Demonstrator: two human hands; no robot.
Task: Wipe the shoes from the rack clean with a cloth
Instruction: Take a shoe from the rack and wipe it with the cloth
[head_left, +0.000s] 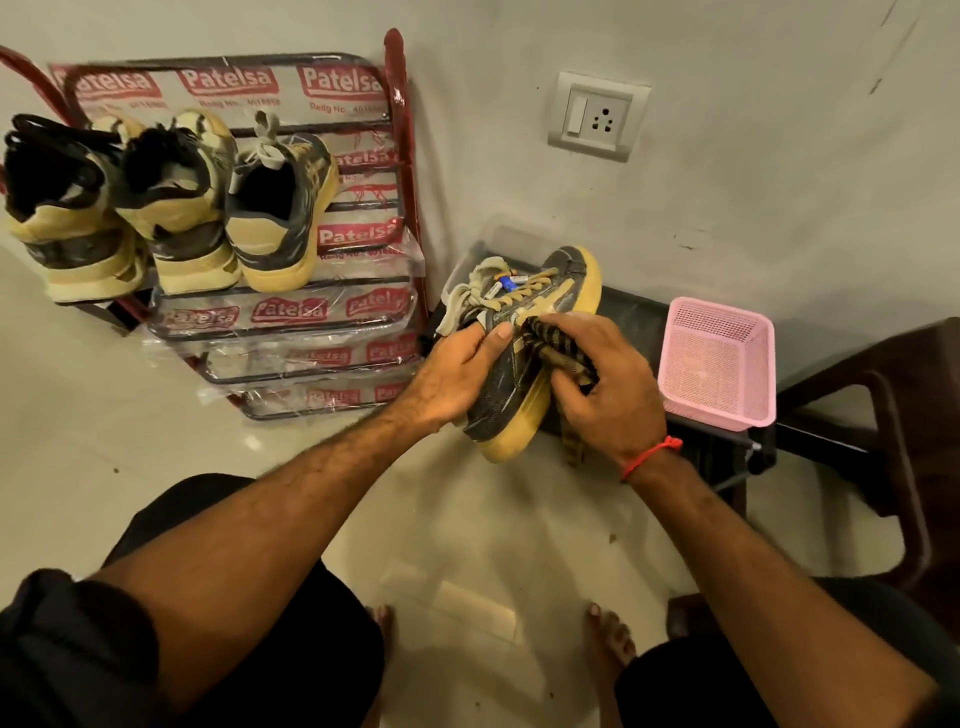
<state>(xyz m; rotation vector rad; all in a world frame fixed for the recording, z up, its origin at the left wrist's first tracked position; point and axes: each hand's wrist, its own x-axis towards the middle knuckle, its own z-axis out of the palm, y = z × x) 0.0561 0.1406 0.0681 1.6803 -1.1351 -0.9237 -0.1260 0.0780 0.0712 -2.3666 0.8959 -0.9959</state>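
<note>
The grey-and-yellow sneaker (524, 353) is held above the floor, before the wall. The left hand (457, 371) grips its collar, fingers curled; the right hand (602, 384) pinches the striped cloth (550, 348) against its side. Pink basket (719, 358) sits just right; shoe rack (311, 260) stands left, bare tile floor (467, 571) below.

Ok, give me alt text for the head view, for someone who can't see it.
Seen from above, the left hand grips a grey-and-yellow shoe while the right hand presses a striped cloth against its side. Three more shoes sit on a red rack at left; a pink basket stands at right.
</note>
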